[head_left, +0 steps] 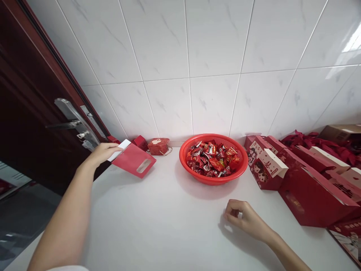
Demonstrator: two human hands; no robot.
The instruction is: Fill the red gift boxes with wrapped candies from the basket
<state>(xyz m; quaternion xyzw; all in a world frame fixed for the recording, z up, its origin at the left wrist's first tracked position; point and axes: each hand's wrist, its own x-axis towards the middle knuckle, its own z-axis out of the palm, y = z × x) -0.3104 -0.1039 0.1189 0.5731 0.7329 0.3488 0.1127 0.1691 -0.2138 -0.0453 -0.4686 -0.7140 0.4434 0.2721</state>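
My left hand (103, 152) grips the white-edged end of a red paper gift box (134, 160), which has an oval cut-out near its far end. The box is tilted above the left part of the white table (158, 226). Over the table's right side, my right hand (242, 218) is curled with thumb and fingers close together, and nothing shows in it. Beyond it, a red plastic basket (213, 180) holds many small wrapped candies (214, 156) in red and dark wrappers.
Small red boxes, one a patterned box (158, 146) with a cord, stand by the tiled wall (169, 109). On the right are a printed red box (266, 169), larger red boxes (313, 188) and a cardboard carton (340, 131). A dark door (31, 94) with a metal handle borders the left.
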